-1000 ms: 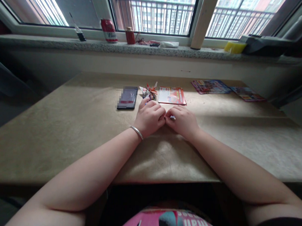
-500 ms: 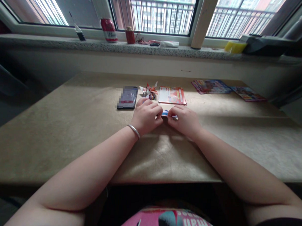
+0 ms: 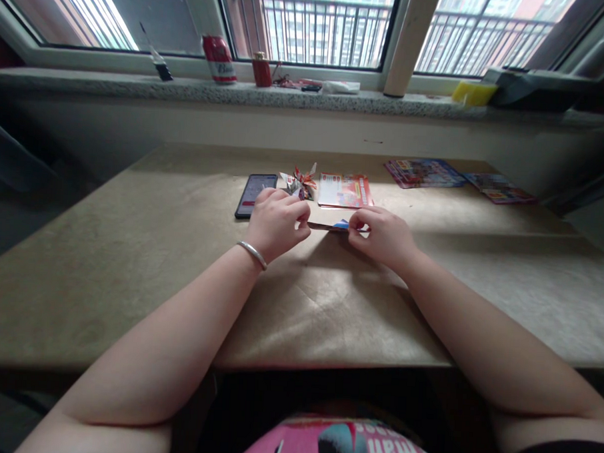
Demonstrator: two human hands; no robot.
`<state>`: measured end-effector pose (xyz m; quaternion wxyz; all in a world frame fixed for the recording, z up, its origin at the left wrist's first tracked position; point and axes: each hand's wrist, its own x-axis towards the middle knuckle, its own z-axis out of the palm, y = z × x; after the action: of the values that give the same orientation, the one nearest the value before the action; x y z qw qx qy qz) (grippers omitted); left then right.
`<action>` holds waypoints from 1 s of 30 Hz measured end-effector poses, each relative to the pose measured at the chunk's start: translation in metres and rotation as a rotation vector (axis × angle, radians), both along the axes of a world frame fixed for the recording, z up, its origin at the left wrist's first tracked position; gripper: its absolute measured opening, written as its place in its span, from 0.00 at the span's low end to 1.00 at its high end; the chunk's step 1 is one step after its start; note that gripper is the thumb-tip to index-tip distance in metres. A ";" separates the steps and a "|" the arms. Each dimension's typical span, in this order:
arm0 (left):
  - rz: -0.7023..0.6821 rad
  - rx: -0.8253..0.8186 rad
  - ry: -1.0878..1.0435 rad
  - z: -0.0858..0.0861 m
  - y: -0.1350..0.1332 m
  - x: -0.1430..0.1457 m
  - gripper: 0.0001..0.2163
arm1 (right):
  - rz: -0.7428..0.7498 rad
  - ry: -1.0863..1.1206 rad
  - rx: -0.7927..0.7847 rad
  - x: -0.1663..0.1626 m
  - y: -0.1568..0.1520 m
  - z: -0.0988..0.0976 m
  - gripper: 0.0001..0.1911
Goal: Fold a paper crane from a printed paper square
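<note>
Both my hands hold a small folded piece of coloured paper (image 3: 333,224) just above the brown table (image 3: 131,246). My left hand (image 3: 276,223), with a silver bracelet on the wrist, pinches the paper's left end with curled fingers. At the paper's right end, my right hand (image 3: 384,235) pinches it the same way. Only a thin strip of the paper shows between the hands. A finished folded paper figure (image 3: 300,182) lies just beyond my left hand, beside a black phone (image 3: 256,194).
A stack of printed leaflets (image 3: 344,190) lies behind the hands; more leaflets (image 3: 423,172) and a further pile (image 3: 498,188) sit at the far right. On the windowsill (image 3: 188,91) stand a red can (image 3: 219,60), a small red container (image 3: 261,69), and a yellow sponge (image 3: 470,93).
My hands have drawn apart from touching each other and lifted a little, so the folded paper now shows stretched between them.
</note>
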<state>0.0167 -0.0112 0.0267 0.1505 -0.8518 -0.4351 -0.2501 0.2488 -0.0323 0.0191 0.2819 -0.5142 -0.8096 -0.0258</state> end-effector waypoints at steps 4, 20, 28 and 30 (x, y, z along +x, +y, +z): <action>0.008 -0.014 0.032 0.000 0.000 0.001 0.02 | -0.005 -0.032 0.011 0.002 0.001 0.001 0.03; 0.073 -0.200 -0.096 -0.002 0.002 -0.004 0.02 | -0.015 -0.053 0.050 0.020 0.007 0.005 0.03; -0.091 -0.372 -0.207 -0.017 0.009 -0.002 0.09 | 0.283 -0.173 -0.037 0.022 0.017 -0.004 0.05; -0.122 -0.405 -0.185 -0.019 0.009 0.000 0.10 | 0.321 -0.156 -0.052 0.019 0.017 -0.005 0.05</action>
<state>0.0168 -0.0026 0.0081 -0.0794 -0.8628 -0.4359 -0.2433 0.2681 -0.0154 0.0136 0.2053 -0.3818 -0.9012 0.0004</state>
